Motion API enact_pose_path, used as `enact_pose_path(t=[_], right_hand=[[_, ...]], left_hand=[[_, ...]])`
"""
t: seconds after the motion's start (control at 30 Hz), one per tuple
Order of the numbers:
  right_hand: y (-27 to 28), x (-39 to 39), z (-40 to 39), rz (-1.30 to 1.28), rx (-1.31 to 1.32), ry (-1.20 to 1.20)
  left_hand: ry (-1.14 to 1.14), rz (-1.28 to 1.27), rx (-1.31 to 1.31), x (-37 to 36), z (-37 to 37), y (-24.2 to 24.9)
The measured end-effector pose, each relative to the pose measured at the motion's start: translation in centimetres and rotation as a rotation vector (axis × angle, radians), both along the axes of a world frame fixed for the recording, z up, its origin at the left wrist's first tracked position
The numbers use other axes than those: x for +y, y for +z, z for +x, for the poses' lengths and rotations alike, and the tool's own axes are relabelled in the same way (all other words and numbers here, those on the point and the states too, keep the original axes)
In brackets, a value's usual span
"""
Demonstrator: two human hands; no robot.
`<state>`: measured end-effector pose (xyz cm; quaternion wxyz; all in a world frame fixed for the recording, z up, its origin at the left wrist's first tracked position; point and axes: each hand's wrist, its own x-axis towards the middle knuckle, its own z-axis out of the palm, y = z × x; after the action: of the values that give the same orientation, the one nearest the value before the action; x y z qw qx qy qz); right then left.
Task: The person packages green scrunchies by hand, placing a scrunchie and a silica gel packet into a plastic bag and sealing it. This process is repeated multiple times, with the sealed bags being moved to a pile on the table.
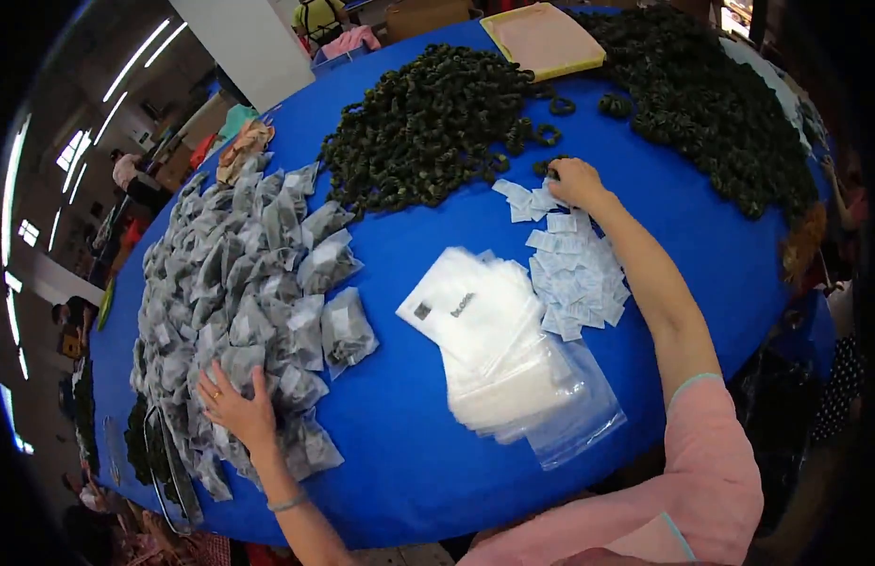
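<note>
My left hand (237, 407) lies with fingers spread on the heap of filled translucent bags (244, 311) at the left. Across the table, my right hand (577, 183) is closed around a dark green coil (543, 168), mostly hidden by the fingers, just above the small white packets (574, 274). Between my arms rests a stack of flat, clear-and-white plastic bags (494, 349) with dark print. Beyond them is a large pile of dark green coiled rings (428, 123), with a few loose rings near my right hand.
The blue table (390, 255) has a second dark green pile (701, 113) at the right and a yellow-rimmed tray (543, 40) at the far edge. Scissors-like metal tools (164, 462) lie at the left edge. Other people (135, 177) are in the background.
</note>
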<state>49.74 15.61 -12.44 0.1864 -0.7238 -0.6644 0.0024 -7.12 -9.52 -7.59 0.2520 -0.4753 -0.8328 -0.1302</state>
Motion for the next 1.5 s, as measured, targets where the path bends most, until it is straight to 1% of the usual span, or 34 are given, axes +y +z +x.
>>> enact_pose_path(t=[0.13, 0.17, 0.27, 0.3, 0.33, 0.47, 0.5, 0.57, 0.63, 0.67, 0.7, 0.77, 0.8, 0.83, 0.87, 0.9, 0.97, 1.03, 1.07, 1.13, 1.2, 1.23, 1.3, 1.37, 1.4, 1.47, 1.5], right_hand=[[-0.2, 0.2, 2.1, -0.038, -0.198, 0.088], [0.4, -0.8, 3.0, -0.046, -0.197, 0.077], [3.3, -7.1, 7.3, -0.001, 0.073, 0.08], [3.4, -8.5, 8.5, 0.016, 0.162, 0.078], [3.1, -9.3, 9.7, 0.008, 0.158, 0.063], [2.6, -11.8, 13.2, -0.096, 0.85, 0.142], [3.0, -12.0, 12.9, -0.091, 0.851, 0.143], [4.8, -11.7, 9.6, -0.121, 1.005, 0.2], [6.6, -11.1, 5.5, -0.17, 1.158, 0.279], [7.3, -11.1, 3.8, -0.179, 1.16, 0.3], [7.9, -11.5, 2.3, -0.204, 1.172, 0.371], [8.6, -12.3, -0.2, -0.251, 1.196, 0.499], [8.7, -12.4, -0.9, -0.271, 1.208, 0.555], [8.4, -12.2, -1.3, -0.272, 1.211, 0.552], [7.5, -11.9, -1.7, -0.166, 1.123, 0.517], [6.3, -11.5, -1.8, -0.062, 1.032, 0.476], [4.7, -11.4, -0.9, 0.138, 0.84, 0.378], [5.1, -12.1, 1.5, 0.258, 0.827, 0.19], [5.5, -13.4, 2.8, 0.255, 0.826, 0.159], [6.1, -16.6, 5.7, 0.394, 0.433, 0.09], [3.5, -19.4, 8.6, 0.703, -0.003, 0.269], [2.5, -21.5, 9.3, 0.697, -0.009, 0.259], [0.9, -25.8, 9.6, 0.411, -0.278, 0.369], [-0.1, -27.6, 9.9, 0.3, -0.254, 0.43], [-0.3, -28.1, 9.7, 0.293, -0.255, 0.42], [0.3, -27.8, 9.1, 0.278, 0.1, 0.317], [0.6, -27.6, 9.3, 0.288, 0.08, 0.296]], left_hand=[[-0.166, 0.135, 0.127, 0.0, 1.9, 0.7], [-0.179, 0.129, 0.125, 0.0, 2.7, 1.1], [-0.373, 0.205, -0.014, -1.0, 6.7, 2.5], [-0.436, 0.228, -0.065, -1.2, 7.8, 2.4], [-0.45, 0.221, -0.073, -1.2, 8.7, 2.2], [-0.614, 0.19, -0.325, -1.0, 12.5, 2.1], [-0.684, 0.189, -0.416, -0.6, 13.8, 2.1], [-0.82, 0.22, -0.617, 0.9, 17.2, 1.9], [-0.873, 0.054, -1.021, 2.4, 21.6, 2.6], [-0.927, 0.019, -1.166, 3.5, 23.9, 2.2], [-1.004, -0.059, -1.324, 4.4, 26.0, 1.9], [-0.991, -0.146, -1.553, 6.2, 30.4, 1.3], [-0.93, -0.205, -1.683, 7.3, 32.4, 1.1], [-0.943, -0.25, -1.815, 8.3, 33.9, 1.3], [-0.955, -0.301, -1.95, 9.3, 35.1, 1.5], [-0.958, -0.316, -1.953, 10.2, 35.8, 1.3], [-0.861, -0.304, -1.962, 12.0, 37.4, 0.2], [-0.953, -0.096, -1.663, 14.8, 37.6, -1.1], [-1.025, 0.095, -1.351, 16.3, 37.0, -1.5], [-0.986, 0.253, -0.853, 19.5, 35.3, -1.6], [-0.96, 0.254, -0.4, 22.1, 33.3, -1.9], [-0.97, 0.248, -0.407, 23.2, 32.4, -2.4], [-0.814, 0.008, -0.159, 24.5, 31.6, -3.8], [-0.864, 0.005, -0.206, 24.1, 32.0, -3.7], [-0.897, 0.01, -0.255, 23.3, 32.0, -3.4], [-0.978, 0.043, -0.361, 21.8, 32.8, -2.2], [-0.999, 0.029, -0.398, 20.7, 33.3, -1.5]])
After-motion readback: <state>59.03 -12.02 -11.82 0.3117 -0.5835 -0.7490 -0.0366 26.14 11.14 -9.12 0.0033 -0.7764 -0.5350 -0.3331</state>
